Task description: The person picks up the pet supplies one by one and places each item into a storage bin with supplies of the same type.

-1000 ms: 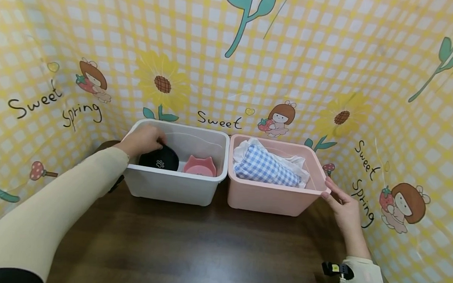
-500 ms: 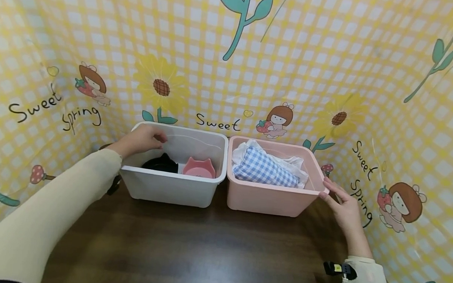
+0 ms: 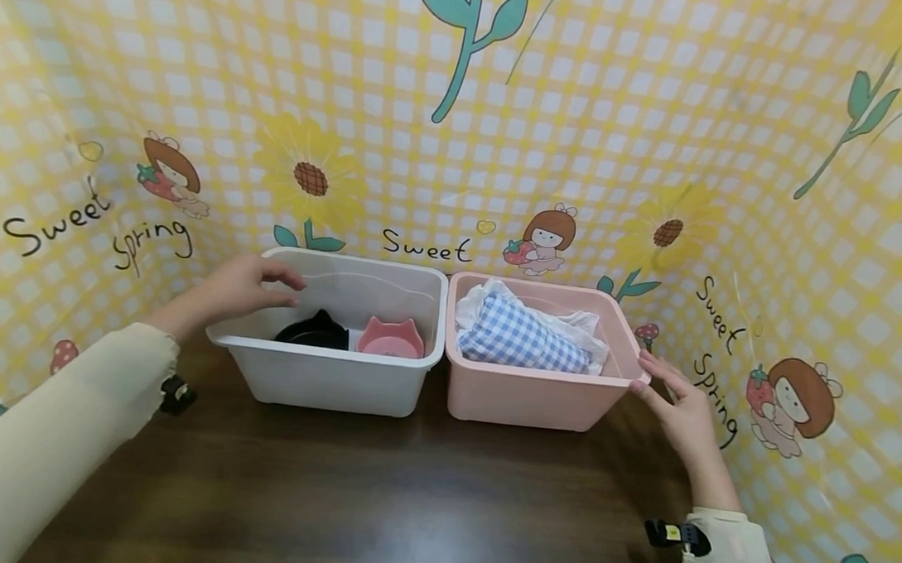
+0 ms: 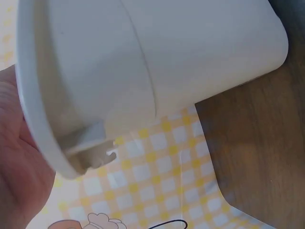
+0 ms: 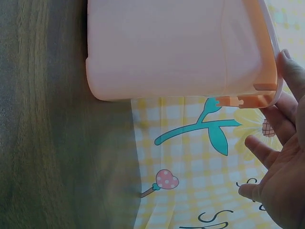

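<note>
In the head view, my left hand [image 3: 245, 287] hovers over the left end of the white bin [image 3: 328, 385], fingers loosely bent and holding nothing. In that bin lie a black cat-eared bowl [image 3: 313, 330] and, to its right, a pink cat-eared bowl [image 3: 391, 337]. The bin's near wall hides their lower parts. At the right end of the pink bin [image 3: 529, 400], my right hand [image 3: 685, 414] touches the rim corner with thumb and fingers. The right wrist view shows its other fingers spread, off the bin [image 5: 181, 47]. A blue-and-white checked cloth bundle [image 3: 520, 334] with white ruffles fills much of the pink bin.
The two bins stand side by side on a dark wooden table [image 3: 384, 486], close against the yellow checked cloth backdrop [image 3: 395, 164]. That cloth also rises at the left and right sides. A black wrist camera [image 3: 177, 394] sits on the left sleeve.
My left hand let go of the black bowl, which dropped from tilted to flat in the white bin. The hand then drew left toward the bin's end. My right hand stayed at the pink rim.
</note>
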`<state>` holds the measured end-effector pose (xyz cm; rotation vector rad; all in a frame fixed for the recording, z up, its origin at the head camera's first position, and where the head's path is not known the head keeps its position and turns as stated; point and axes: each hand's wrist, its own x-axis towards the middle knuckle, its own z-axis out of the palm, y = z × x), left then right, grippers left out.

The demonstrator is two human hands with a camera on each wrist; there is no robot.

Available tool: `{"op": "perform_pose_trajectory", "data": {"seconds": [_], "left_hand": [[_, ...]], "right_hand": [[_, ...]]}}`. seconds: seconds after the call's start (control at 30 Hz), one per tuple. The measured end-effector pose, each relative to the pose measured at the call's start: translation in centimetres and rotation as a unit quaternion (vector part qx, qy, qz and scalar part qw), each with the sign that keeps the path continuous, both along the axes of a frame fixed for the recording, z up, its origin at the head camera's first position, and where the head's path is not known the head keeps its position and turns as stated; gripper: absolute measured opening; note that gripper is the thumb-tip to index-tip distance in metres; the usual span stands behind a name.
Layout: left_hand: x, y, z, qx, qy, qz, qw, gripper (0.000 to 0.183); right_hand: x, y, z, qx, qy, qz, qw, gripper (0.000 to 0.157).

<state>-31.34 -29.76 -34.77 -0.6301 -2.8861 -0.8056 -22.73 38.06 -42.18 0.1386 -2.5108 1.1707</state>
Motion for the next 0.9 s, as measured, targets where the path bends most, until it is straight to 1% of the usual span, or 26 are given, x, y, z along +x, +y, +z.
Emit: {"op": "perform_pose_trajectory", "data": {"seconds": [0.07,0.2,0.37,0.5,0.57,0.67,0.8,0.9], "left_hand": [[0.5,-0.2,0.2,0.007,0.002,0.006,1.0,0.025],[1.7,-0.6,0.5,0.024,-0.006,0.026,0.9994,0.03],[3.4,-1.1,0.9,0.05,0.004,0.047,0.9976,0.031],[4.7,-1.4,0.8,0.049,0.003,0.057,0.9972,0.031],[5.3,-1.6,0.7,0.046,0.008,0.061,0.997,0.029],[6.1,-1.8,0.6,0.047,0.039,0.067,0.9959,0.026],[7.3,-2.1,0.5,0.071,0.077,0.065,0.9924,0.022],[8.1,-2.3,0.3,0.088,0.099,0.059,0.9894,0.021]], "right_hand": [[0.1,0.0,0.1,0.004,0.0,-0.002,1.0,0.05],[0.2,-0.2,0.2,0.014,0.004,-0.003,1.0,0.05],[0.0,-0.4,0.6,0.034,0.022,-0.004,0.999,0.049],[0.2,-0.5,0.7,0.05,0.033,-0.004,0.998,0.047],[0.3,-0.5,0.8,0.057,0.035,-0.007,0.998,0.047],[0.5,-0.4,0.9,0.069,0.047,-0.003,0.996,0.046],[0.8,-0.4,0.8,0.089,0.075,0.008,0.993,0.043],[1.0,-0.4,0.8,0.111,0.095,0.008,0.989,0.04]]}}
